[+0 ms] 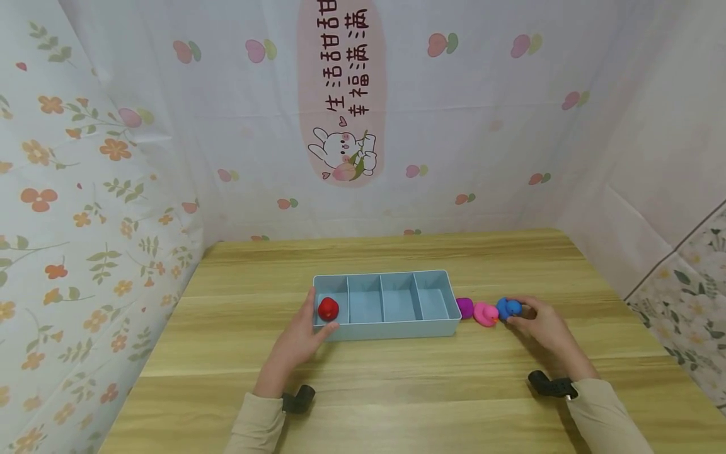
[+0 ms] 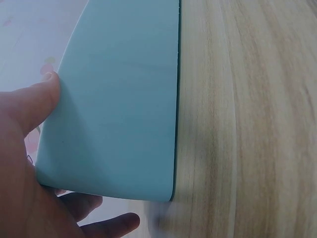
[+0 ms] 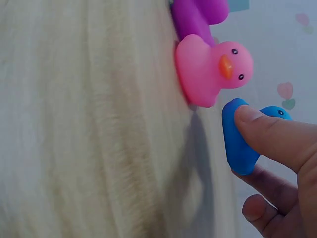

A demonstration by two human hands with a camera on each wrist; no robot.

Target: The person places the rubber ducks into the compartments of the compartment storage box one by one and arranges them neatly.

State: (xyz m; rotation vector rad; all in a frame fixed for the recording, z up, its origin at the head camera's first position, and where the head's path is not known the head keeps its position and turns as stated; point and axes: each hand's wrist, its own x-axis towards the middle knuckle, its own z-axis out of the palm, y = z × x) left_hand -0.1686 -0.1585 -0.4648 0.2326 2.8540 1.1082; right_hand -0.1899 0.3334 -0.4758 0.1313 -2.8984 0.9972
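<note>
A light blue divided box (image 1: 374, 331) with a row of compartments sits on the table. My left hand (image 1: 299, 337) holds its left end, the thumb at the near rim and the fingers around the end wall. In the leftmost compartment lies a red rubber duck (image 1: 328, 309). My right hand (image 1: 539, 323) pinches a blue rubber duck (image 3: 240, 141) between thumb and fingers; in the right wrist view this duck looks tilted. Just left of it stands a pink rubber duck (image 3: 198, 69). Beyond that, a purple rubber duck (image 3: 198, 17) is close to the box's right end, partly hidden.
The wooden table (image 1: 363, 391) ends at a patterned cloth backdrop (image 1: 255, 139) behind. Floral cloth (image 1: 85, 252) hangs along the left side, and more cloth (image 1: 652, 157) along the right. A black wrist strap with a camera (image 1: 553, 384) is on each arm.
</note>
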